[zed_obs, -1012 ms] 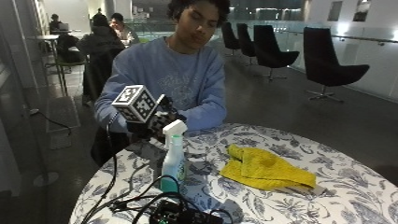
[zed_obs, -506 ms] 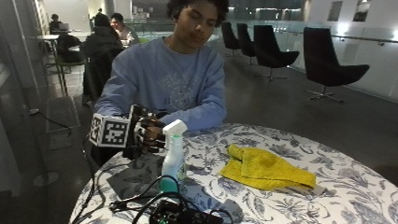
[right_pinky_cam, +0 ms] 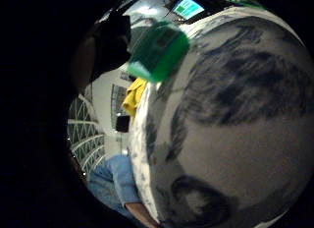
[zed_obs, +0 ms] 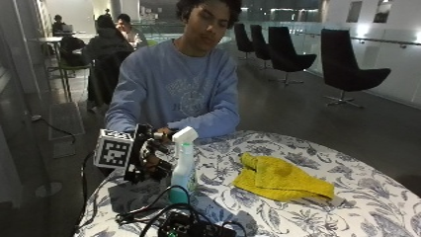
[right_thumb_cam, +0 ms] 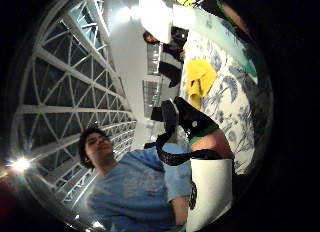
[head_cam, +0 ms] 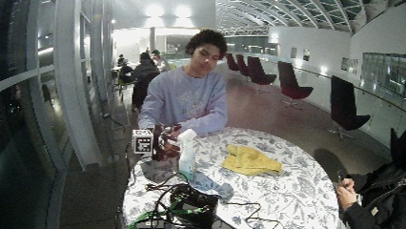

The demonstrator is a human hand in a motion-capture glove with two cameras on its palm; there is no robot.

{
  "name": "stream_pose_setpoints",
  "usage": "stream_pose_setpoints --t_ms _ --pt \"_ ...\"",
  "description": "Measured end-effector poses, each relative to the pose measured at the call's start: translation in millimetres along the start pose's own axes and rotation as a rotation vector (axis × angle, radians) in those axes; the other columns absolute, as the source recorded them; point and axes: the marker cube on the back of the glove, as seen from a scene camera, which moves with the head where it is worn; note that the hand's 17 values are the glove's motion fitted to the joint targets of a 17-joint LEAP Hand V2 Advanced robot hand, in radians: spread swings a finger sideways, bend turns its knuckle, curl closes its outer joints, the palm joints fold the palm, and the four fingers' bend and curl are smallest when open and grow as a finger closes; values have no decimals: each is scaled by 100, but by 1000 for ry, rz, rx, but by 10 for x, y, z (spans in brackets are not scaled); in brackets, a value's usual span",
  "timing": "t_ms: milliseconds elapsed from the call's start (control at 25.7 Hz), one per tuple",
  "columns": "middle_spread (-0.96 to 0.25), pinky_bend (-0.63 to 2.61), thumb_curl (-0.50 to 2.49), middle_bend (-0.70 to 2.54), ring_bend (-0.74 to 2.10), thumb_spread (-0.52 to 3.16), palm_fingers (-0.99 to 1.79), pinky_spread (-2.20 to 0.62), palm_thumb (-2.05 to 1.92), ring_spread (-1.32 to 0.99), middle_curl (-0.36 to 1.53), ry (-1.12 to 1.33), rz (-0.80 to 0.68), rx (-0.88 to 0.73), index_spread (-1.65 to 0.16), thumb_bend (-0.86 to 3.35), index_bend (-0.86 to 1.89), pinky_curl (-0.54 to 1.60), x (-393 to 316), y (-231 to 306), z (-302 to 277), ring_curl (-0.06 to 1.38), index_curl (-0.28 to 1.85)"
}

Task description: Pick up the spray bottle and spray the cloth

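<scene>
A spray bottle (zed_obs: pixel 183 165) with a white head and green base stands upright on the flower-patterned table (zed_obs: pixel 283 217), near the person's side. My gloved right hand (zed_obs: pixel 152 157) is low beside it, just to its left, fingers reaching toward it without closing round it. The yellow cloth (zed_obs: pixel 279 180) lies crumpled to the bottle's right. In the wide view the hand (head_cam: pixel 166 142), bottle (head_cam: pixel 186 152) and cloth (head_cam: pixel 249 160) stand the same way. The little finger side palm view shows the tabletop (right_pinky_cam: pixel 235 139) close below, the bottle's green base (right_pinky_cam: pixel 157 51) and the cloth (right_pinky_cam: pixel 135 95) beyond.
A black box with tangled cables (zed_obs: pixel 190 227) sits at the table's near edge, just in front of the bottle. The table's rounded edge runs under my hand. The person's other sleeve (zed_obs: pixel 214 128) rests behind the bottle.
My hand has dropped from beside the bottle's head down and to the left, to near the tabletop. Bottle and cloth have not moved.
</scene>
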Motion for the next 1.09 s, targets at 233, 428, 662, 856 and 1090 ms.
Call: stream_pose_setpoints --t_ms 233,428,662,856,1090 --pt "0 42 34 31 34 109 46 20 65 5 37 80 56 69 -38 -3 11 37 193 -398 104 32 19" --pt "1 45 34 29 33 103 39 20 62 6 37 108 62 113 -38 -4 8 38 228 -628 280 31 18" --pt "0 34 34 32 39 98 45 22 65 5 38 150 68 156 -33 -2 13 35 224 -712 444 31 20" --pt "-4 25 40 40 54 96 61 23 84 2 41 163 72 168 -31 6 7 31 227 -758 449 34 18" --pt "-5 23 45 41 61 95 64 24 92 -2 43 127 36 176 -29 7 8 32 229 -804 452 38 18"
